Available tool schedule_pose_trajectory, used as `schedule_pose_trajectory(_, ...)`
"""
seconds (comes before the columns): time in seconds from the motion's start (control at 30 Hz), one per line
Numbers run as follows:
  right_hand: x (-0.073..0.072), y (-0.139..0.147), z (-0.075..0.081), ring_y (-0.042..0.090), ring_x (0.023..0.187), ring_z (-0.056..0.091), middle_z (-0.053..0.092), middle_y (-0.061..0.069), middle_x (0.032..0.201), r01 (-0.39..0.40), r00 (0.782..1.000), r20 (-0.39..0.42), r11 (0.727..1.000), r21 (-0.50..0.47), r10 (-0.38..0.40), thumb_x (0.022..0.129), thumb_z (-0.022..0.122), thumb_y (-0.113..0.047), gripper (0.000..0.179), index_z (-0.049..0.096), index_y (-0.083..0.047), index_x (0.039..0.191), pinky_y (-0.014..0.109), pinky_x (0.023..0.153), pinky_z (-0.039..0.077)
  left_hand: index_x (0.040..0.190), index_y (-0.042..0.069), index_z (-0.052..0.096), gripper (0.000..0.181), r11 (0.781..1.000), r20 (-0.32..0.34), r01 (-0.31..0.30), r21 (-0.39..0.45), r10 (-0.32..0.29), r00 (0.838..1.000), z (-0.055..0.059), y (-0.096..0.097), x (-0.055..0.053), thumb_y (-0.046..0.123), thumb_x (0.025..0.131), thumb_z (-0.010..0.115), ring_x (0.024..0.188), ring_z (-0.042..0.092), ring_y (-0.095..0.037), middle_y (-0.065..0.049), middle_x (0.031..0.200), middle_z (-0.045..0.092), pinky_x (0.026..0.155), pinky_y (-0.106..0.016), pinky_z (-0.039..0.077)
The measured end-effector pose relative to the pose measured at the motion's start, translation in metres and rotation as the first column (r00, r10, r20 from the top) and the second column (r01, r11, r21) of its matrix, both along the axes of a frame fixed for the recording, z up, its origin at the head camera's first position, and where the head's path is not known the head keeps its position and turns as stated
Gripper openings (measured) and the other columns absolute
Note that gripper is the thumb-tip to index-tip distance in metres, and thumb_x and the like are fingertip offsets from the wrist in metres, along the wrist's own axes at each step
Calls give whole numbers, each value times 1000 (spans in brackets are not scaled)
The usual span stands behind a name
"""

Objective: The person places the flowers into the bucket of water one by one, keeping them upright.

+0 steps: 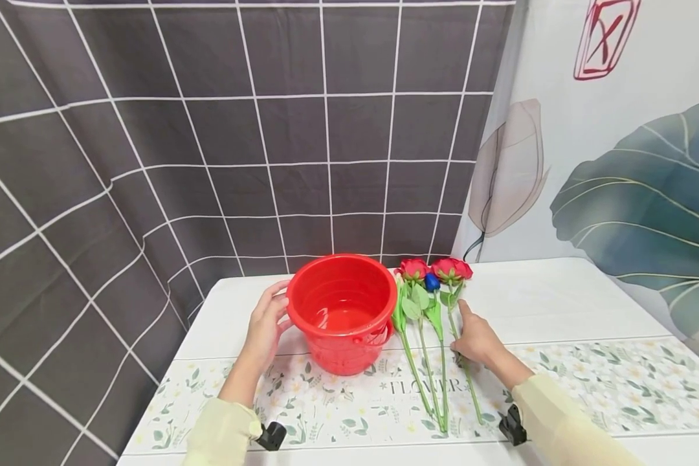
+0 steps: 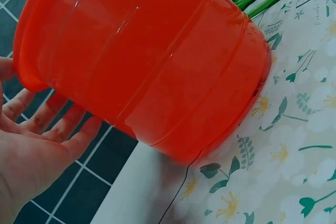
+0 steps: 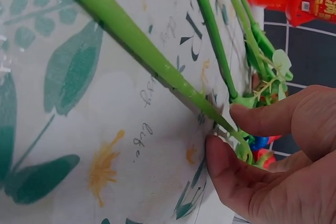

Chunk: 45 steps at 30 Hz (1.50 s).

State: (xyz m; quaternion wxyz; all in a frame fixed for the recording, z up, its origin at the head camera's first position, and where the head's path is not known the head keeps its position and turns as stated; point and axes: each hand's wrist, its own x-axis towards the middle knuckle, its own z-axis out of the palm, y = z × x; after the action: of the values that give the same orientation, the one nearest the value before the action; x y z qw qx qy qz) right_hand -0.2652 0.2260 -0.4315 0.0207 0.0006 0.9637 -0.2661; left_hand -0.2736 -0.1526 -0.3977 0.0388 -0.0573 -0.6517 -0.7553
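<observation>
A red plastic bucket (image 1: pixel 349 353) stands upright on the table, its handle hanging at the right side. At its left rim my left hand (image 1: pixel 266 327) rests with loosely extended fingers (image 2: pixel 79 135) against the wall under the lip. To the bucket's right lie several artificial flowers with green stems. Two are red roses (image 1: pixel 451 268), with a small blue bud (image 1: pixel 432 281) between them. My right hand (image 1: pixel 479 336) is at the rightmost rose's stem (image 3: pixel 152 61), thumb and a finger pinching it partway along. Its lower end points toward me, close over the tabletop.
The white table (image 1: pixel 524 294) has a flower-printed band across its front part. Behind it hangs a dark cloth (image 1: pixel 285 129) with white grid lines. A pale leaf-patterned curtain (image 1: pixel 536 213) hangs at the right, and a black cord (image 1: pixel 474 244) runs down near the flowers.
</observation>
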Motion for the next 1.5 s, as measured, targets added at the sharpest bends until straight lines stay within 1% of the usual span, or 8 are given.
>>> schedule_pose_trajectory(0.17, -1, 0, 1, 49, 112, 52, 41, 44, 129, 0, 1000, 2, 999, 38, 0, 67, 68, 5, 95, 12, 19, 143, 54, 94, 45, 139, 10, 44, 43, 1000, 26, 12, -23, -11, 1000, 3, -1, 0, 12, 96, 42, 121, 52, -34, -18, 134, 50, 85, -28, 53)
schedule_pose_trajectory(0.4, 0, -2, 1, 38, 94, 58, 42, 43, 131, 20, 999, 29, 1000, 22, -20, 68, 60, 12, 91, 10, 17, 144, 45, 80, 51, 139, 11, 43, 43, 1000, 34, 20, -24, -19, 999, 4, 0, 0, 11, 96, 42, 122, 51, -35, -18, 134, 50, 85, -29, 53)
schedule_pose_trajectory(0.57, 2, -1, 1, 22, 62, 52, 63, 26, 87, 39, 999, 22, 999, -34, -39, 68, 57, 12, 87, 16, 17, 144, 31, 51, 42, 139, 12, 43, 43, 999, 39, 21, -38, -19, 999, 3, 0, 2, 12, 97, 42, 123, 51, -34, -17, 136, 50, 85, -29, 54)
schedule_pose_trajectory(0.63, 2, 0, 0, 19, 57, 48, 57, 13, 71, 41, 999, 0, 998, -45, -41, 68, 56, 12, 81, 22, 18, 141, 30, 49, 39, 140, 12, 43, 43, 999, 39, 21, -46, -19, 999, 3, -1, 2, 13, 97, 42, 123, 51, -34, -17, 136, 49, 85, -29, 54)
schedule_pose_trajectory(0.8, 2, 1, -1, 13, 48, 42, 47, 4, 57, 74, 997, -3, 992, -98, -75, 71, 58, 10, 65, 37, 22, 131, 27, 48, 38, 139, 14, 44, 42, 998, 37, 10, -54, -8, 999, 2, -1, 2, 14, 97, 42, 123, 51, -33, -15, 135, 51, 85, -29, 54)
schedule_pose_trajectory(0.93, 3, 2, -1, 11, 46, 46, 47, 4, 57, 135, 990, 72, 969, -206, -123, 74, 59, 10, 57, 43, 21, 128, 26, 46, 43, 139, 14, 43, 43, 999, 33, 10, -53, -8, 999, 1, 0, 2, 13, 97, 41, 123, 51, -34, -15, 135, 50, 85, -29, 54)
schedule_pose_trajectory(1.1, 2, 4, 0, 15, 53, 56, 56, 13, 78, 212, 973, 152, 931, -298, -173, 79, 58, 8, 52, 46, 15, 129, 29, 50, 51, 138, 15, 45, 41, 999, 40, 3, -36, -2, 999, -1, 0, 1, 13, 97, 42, 122, 52, -31, -13, 133, 52, 85, -30, 54)
schedule_pose_trajectory(1.5, 3, 4, 8, 16, 63, 58, 56, 8, 76, 231, 973, 134, 835, -499, -189, 77, 58, 12, 58, 44, 11, 133, 34, 56, 55, 138, 17, 45, 41, 999, 51, 4, -32, -3, 999, -1, -2, 0, 12, 97, 42, 121, 52, -31, -12, 133, 51, 85, -30, 54)
